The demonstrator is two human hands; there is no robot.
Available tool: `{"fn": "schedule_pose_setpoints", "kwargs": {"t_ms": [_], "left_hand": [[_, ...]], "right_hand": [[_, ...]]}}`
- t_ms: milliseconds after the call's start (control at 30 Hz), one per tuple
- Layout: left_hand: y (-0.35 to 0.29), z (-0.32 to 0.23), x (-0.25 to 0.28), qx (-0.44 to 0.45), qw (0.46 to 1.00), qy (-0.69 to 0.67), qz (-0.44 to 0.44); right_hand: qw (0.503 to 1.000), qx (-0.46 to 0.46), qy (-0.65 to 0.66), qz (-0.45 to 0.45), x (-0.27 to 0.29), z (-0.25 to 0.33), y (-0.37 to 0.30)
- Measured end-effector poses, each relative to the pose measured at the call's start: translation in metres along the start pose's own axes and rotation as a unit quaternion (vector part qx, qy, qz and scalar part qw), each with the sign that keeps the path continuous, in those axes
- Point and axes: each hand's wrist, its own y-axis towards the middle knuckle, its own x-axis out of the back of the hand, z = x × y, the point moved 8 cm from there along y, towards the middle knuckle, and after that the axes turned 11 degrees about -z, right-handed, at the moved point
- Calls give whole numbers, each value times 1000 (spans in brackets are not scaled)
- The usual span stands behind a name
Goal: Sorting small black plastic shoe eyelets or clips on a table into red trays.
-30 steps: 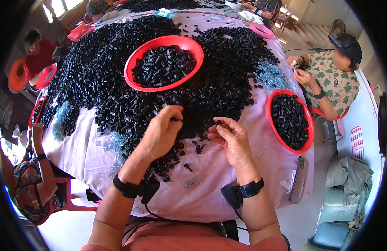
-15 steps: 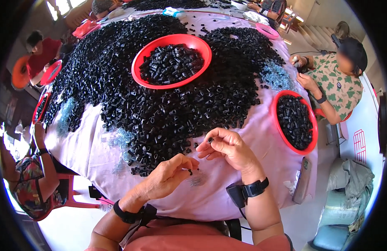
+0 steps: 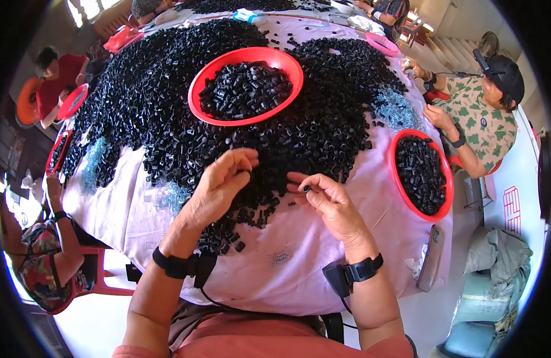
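Observation:
A broad heap of small black plastic parts (image 3: 275, 146) covers much of the table. Over its near edge is my left hand (image 3: 219, 185), fingers curled toward the thumb; whatever they hold is hidden among the dark parts. To its right, my right hand (image 3: 335, 209) pinches a small black plastic part (image 3: 306, 188) between thumb and forefinger, a little above the cloth. On the cloth below both hands lies a little patch of fine silvery pieces (image 3: 280, 257), too small to name. Pale blue, see-through bits (image 3: 174, 196) are gathered to the left of my left hand.
A red basin (image 3: 195, 110) of black parts rests on the heap; another red basin (image 3: 447, 197) stands at the right. A phone-like slab (image 3: 430, 258) lies at the table's right edge. Co-workers sit around, one in a patterned shirt (image 3: 475, 119) at right. Pink cloth (image 3: 323, 274) covers the table.
My left hand has moved forward and left, from beside the right hand onto the heap. The right hand is nearly in place, still pinching a black part. Some parts have shifted toward me.

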Motion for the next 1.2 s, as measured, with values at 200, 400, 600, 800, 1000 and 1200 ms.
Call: {"fn": "schedule_pose_setpoints", "kwargs": {"t_ms": [200,400,600,800,1000,1200], "left_hand": [[3,-16,11,-14,998,31,-51],[-38,-1,-18,61,994,-65,65],[-27,21,-35,108,988,24,105],[12,3,-10,7,1000,-10,-10],[5,0,11,-45,993,58,-96],[-37,5,-11,23,992,121,-23]], "right_hand": [[998,39,38,-30,1,10,-1],[997,36,73,-12,-1,14,-4],[997,-51,-20,63,-12,0,-11],[999,-26,7,39,-9,0,-7],[1000,-13,-16,-14,-6,5,-7],[998,-9,-64,-13,-5,6,-8]]}}
